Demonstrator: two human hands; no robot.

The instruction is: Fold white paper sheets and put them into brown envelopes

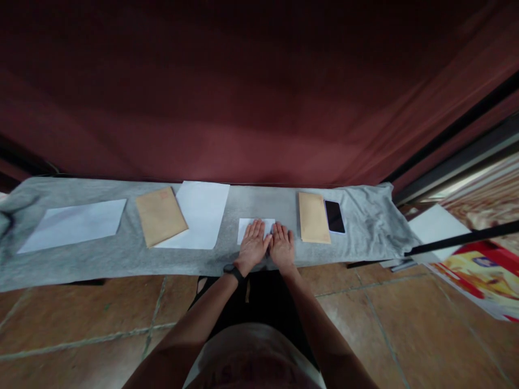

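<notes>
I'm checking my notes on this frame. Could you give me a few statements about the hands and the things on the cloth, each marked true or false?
1. The left hand and right hand lie flat, side by side, on the small white paper. True.
2. The phone lies left of the hands. False: it lies to their right, beside the right brown envelope.
3. A dark band sits on the left wrist. True.
4. The left brown envelope lies on the floor tiles. False: it overlaps a white sheet on the grey cloth.
</notes>
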